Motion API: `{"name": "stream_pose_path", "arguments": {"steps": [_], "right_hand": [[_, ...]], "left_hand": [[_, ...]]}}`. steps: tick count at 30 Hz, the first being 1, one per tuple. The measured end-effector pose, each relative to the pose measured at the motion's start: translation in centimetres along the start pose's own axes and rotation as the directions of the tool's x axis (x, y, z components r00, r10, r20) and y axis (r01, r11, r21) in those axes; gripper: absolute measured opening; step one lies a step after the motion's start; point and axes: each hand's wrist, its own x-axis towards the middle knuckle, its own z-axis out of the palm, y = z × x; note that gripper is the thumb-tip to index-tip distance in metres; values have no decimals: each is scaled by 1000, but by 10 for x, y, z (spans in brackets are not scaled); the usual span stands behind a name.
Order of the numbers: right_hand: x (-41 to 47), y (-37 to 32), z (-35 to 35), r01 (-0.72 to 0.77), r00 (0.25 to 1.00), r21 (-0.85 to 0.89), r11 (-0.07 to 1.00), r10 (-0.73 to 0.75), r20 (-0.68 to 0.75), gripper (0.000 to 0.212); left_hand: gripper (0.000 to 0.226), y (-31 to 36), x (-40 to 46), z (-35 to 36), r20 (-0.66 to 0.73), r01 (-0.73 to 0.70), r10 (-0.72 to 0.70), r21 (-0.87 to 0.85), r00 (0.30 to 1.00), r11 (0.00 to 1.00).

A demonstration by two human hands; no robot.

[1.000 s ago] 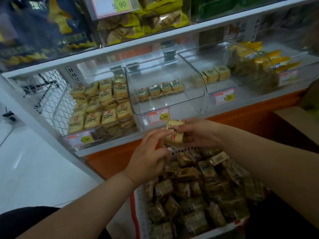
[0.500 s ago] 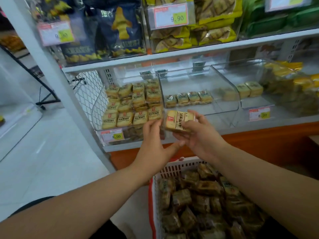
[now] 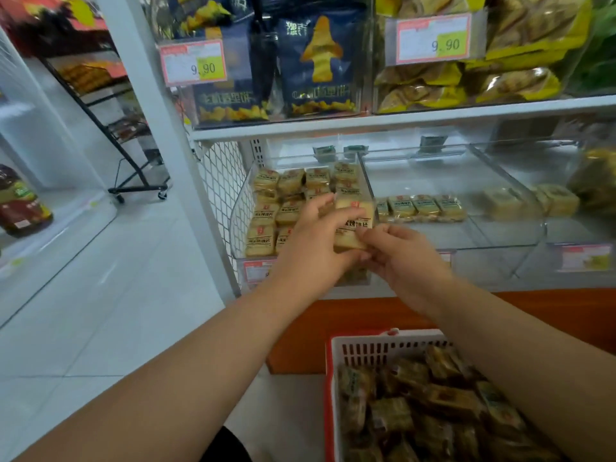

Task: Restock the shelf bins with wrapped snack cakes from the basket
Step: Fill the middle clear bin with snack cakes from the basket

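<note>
Hands (image 3: 360, 241) gripping snack cake (image 3: 354, 225) between them, over left bin (image 3: 238, 208)

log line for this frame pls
phase: placing | left hand + right hand: both hold snack cake | location: front of left bin | middle bin: one row | basket: full

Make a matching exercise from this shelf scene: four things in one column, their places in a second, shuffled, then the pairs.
1. white slotted plastic basket
2. dark blue snack bags
3. pale wrapped snack cake
4. row of four small wrapped cakes

A. upper shelf
B. between both hands
C. middle clear bin
D. below the shelf, near the person

Pairs: 1-D, 2-A, 3-B, 4-C
</note>
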Motion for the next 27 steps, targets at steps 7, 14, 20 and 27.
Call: {"name": "stream_pose_path", "arguments": {"steps": [7, 14, 20, 27], "right_hand": [[52, -16, 28, 238, 949, -691, 683, -316, 15, 30], [77, 17, -18, 209, 893, -978, -27, -403, 202, 26], [70, 29, -23, 260, 839, -966, -2, -494, 227, 22], [68, 31, -22, 284, 808, -959, -12, -535, 246, 20]], "left_hand": [[53, -20, 32, -40, -5, 207, -216, -264, 976, 942], [52, -67, 69, -48, -91, 300, -319, -176, 943, 938], [52, -97, 88, -23, -72, 396, -411, -163, 909, 904], [46, -113, 97, -10, -35, 409, -416, -129, 909, 903]]}}
